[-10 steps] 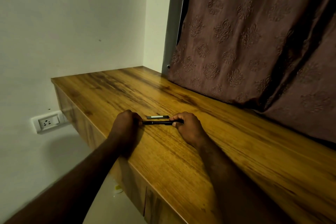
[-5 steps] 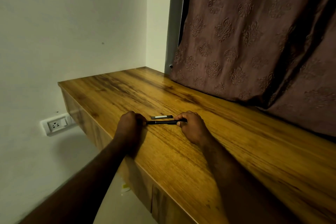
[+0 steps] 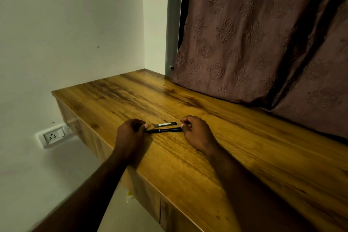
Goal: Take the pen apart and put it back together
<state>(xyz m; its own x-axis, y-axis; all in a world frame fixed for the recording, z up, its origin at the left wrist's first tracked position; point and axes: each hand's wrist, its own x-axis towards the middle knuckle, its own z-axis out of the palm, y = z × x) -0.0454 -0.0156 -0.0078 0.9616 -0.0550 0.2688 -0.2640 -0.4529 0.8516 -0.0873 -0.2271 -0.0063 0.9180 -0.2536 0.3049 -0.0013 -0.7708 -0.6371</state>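
Observation:
A slim black pen (image 3: 164, 130) lies across the wooden counter (image 3: 235, 149), its tip pointing left. Just behind it and parallel to it lies the pen's cap (image 3: 165, 124), dark with a silvery clip, touched by neither hand. My left hand (image 3: 130, 134) rests on the counter near its front edge, fingers pinched on the pen's left tip end. My right hand (image 3: 195, 133) has its thumb and forefinger closed on the pen's right end. Whatever part of the pen sits inside the fingers is hidden.
A brown patterned curtain (image 3: 254, 43) hangs onto the back of the counter on the right. A pale wall stands at the left, with a white socket (image 3: 53, 136) below the counter's level. Drawer fronts (image 3: 150, 205) show under the front edge.
My right hand's fingers have slipped back along the pen to its very end, uncovering more of the barrel. The pen, the cap and my left hand stay where they were.

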